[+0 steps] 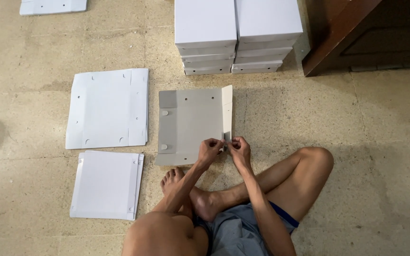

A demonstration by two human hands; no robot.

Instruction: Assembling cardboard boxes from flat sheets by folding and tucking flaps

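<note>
Down at the bottom, crossed bare legs (243,199) on the tan stone floor (380,142). Just ahead, both hands meet at the near right corner of the flat grey box blank (191,124). The left hand (209,150) pinches the blank's edge, fingers closed on it; the right hand (239,148) pinches a small grey tab at the same spot, fingertips nearly touching the left's. The blank lies flat on the floor, dull grey card with small round holes near its far edge, two round tabs along its left side, and its right flap (227,111) folded up, showing white. To the left lie two piles of white blanks, near pile (106,185) and far pile (107,108). Beyond, stacked white boxes (237,35), beside a dark wooden frame (357,33).
</note>
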